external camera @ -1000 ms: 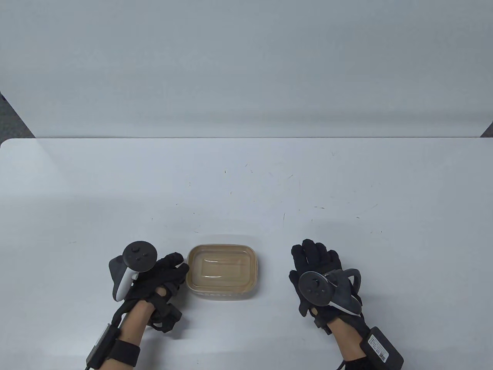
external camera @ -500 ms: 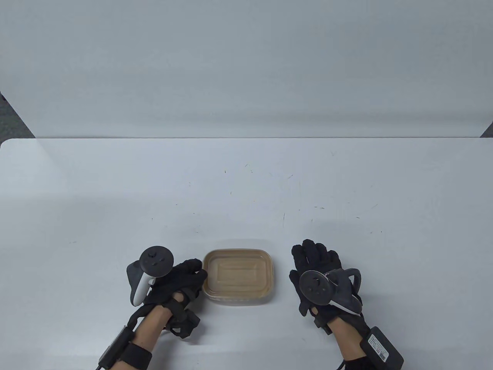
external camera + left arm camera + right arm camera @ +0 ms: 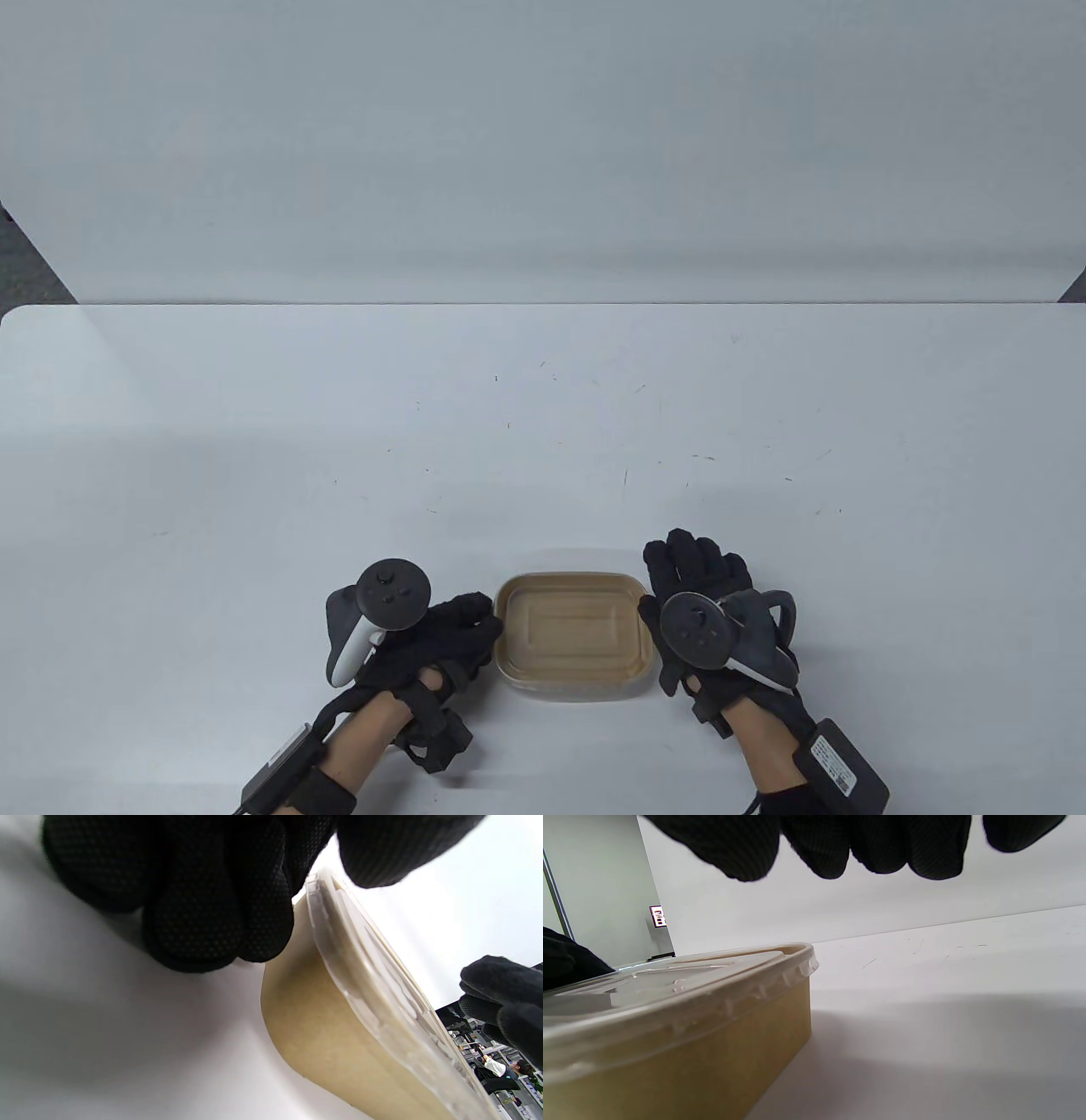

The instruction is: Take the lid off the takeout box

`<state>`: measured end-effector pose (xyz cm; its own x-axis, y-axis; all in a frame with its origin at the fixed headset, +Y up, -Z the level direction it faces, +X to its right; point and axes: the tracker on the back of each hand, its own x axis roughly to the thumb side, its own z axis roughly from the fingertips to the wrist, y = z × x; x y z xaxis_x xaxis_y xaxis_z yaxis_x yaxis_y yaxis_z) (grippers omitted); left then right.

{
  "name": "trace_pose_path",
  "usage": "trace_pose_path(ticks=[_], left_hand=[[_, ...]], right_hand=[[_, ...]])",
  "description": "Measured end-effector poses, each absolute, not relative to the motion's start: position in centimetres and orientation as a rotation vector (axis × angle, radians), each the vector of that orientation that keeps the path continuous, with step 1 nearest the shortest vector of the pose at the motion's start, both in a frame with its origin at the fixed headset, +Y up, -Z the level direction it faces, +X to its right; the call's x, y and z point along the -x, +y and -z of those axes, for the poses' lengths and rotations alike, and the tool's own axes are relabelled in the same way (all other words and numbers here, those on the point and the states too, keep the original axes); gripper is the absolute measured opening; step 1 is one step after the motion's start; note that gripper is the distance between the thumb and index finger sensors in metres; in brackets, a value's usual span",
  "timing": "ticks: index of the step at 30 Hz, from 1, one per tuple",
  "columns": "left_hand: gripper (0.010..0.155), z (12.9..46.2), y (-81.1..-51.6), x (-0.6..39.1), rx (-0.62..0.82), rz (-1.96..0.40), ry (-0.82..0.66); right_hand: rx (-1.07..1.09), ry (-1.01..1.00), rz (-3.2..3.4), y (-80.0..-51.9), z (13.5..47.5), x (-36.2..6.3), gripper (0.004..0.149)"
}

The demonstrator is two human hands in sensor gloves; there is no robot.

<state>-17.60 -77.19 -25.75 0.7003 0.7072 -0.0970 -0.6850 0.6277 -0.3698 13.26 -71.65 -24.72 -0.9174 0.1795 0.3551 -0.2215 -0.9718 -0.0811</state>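
A tan takeout box (image 3: pixel 585 684) with a clear plastic lid (image 3: pixel 567 630) seated on it stands on the white table near the front edge. My left hand (image 3: pixel 471 628) presses its fingertips against the box's left end. In the left wrist view, fingers (image 3: pixel 203 912) lie on the box wall (image 3: pixel 322 1035), beside the lid rim (image 3: pixel 373 984). My right hand (image 3: pixel 691 564) rests flat and empty on the table, touching or almost touching the box's right end. The right wrist view shows the box (image 3: pixel 712 1052) and lid (image 3: pixel 683 984) close by, with my fingers (image 3: pixel 882 849) above the table.
The white table (image 3: pixel 543 407) reaches back to a pale wall. It carries only small scuff marks.
My left hand has pushed the box to the right along the table, until its right end reached my right hand. My right hand has not moved.
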Motion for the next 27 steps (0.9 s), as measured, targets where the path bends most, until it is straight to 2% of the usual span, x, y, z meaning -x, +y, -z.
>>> trace_pose_path(ticks=[6,11,14,16,21,27], left_hand=[[0.067,25.9,-76.9,18.0,0.388,-0.814,-0.049],[0.070,25.8,-74.9,19.4,0.205,-0.732,-0.074],[0.075,26.0,-74.8,20.1,0.218,-0.799,-0.138],[0.084,26.3,-75.0,20.1,0.277,-0.794,-0.224],[0.119,25.8,-76.3,18.8,0.323,-0.423,-0.378],[0.134,25.6,-77.8,16.7,0.363,-0.334,-0.411]], right_hand=[[-0.520,-0.162,-2.888,-71.7,24.7,-13.2,0.067],[-0.516,-0.166,-2.878,-71.5,24.7,-13.3,0.066],[-0.515,-0.166,-2.875,-71.5,24.7,-13.3,0.066],[-0.518,-0.166,-2.874,-71.5,24.7,-13.3,0.066],[-0.517,-0.171,-2.863,-71.5,24.7,-13.4,0.066],[-0.514,-0.166,-2.861,-71.6,24.7,-13.5,0.066]])
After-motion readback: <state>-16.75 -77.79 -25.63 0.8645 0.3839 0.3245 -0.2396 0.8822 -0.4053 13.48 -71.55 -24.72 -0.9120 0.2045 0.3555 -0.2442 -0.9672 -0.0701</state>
